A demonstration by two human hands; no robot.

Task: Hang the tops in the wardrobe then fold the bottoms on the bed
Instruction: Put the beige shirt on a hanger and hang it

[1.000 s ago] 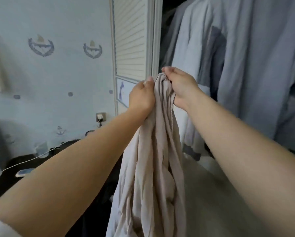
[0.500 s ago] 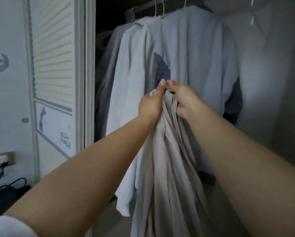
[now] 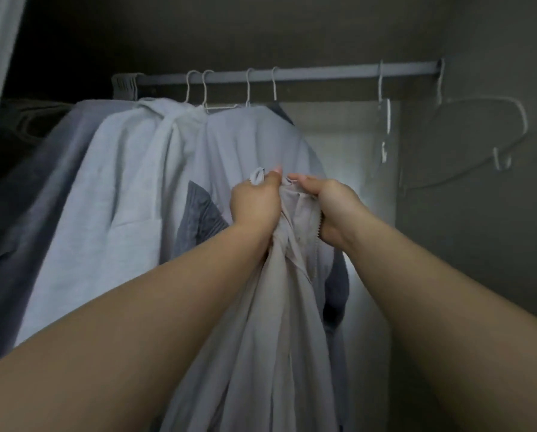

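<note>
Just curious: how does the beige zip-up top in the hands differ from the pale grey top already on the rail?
The beige zip-up top is bunched and gripped by the left hand and right hand; the pale grey top hangs spread on a white hanger on the metal rail. Beige is off any hanger. Both droop downward.

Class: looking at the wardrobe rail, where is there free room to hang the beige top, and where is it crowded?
Free: the stretch of rail between the last hung grey top and the bare hanger, and the shorter gap from it to the empty hanger by the right wall. Crowded: the rail's left half, packed with hung tops.
</note>
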